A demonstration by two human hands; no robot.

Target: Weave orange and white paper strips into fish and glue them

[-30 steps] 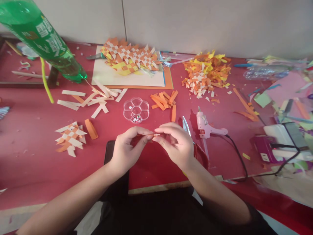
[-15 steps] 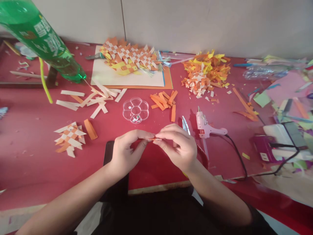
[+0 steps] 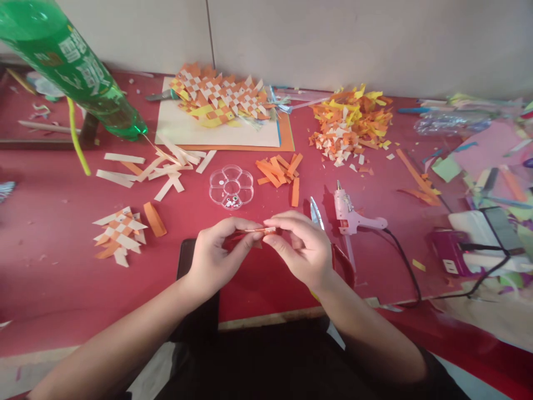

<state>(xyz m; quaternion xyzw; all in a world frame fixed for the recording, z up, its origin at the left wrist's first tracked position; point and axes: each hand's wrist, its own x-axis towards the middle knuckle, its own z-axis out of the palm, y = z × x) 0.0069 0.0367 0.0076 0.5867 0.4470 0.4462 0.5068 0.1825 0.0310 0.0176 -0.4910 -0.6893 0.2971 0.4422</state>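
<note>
My left hand (image 3: 219, 253) and my right hand (image 3: 302, 247) meet at the middle front of the red table. Between their fingertips they pinch a small orange and white paper piece (image 3: 263, 230), seen nearly edge-on. Just beyond my hands lie a clear flower-shaped tray (image 3: 214, 191) with small eyes in it and a bunch of orange strips (image 3: 278, 170). A woven paper fish (image 3: 120, 232) rests to the left, beside an orange strip (image 3: 155, 219). Scissors (image 3: 316, 213) are partly hidden by my right hand.
A green bottle (image 3: 79, 66) leans at the back left near white strips (image 3: 119, 176). Woven fish (image 3: 220, 94) lie on paper sheets (image 3: 216, 136). Orange and yellow scraps (image 3: 353, 122), a pink glue gun (image 3: 350, 216) and a purple power block (image 3: 449, 253) are to the right. A black phone-like object (image 3: 186, 258) is beneath my left hand.
The paper piece has tilted and more of its orange and white surface shows between my fingers. My fingertips have shifted slightly; both hands keep their hold.
</note>
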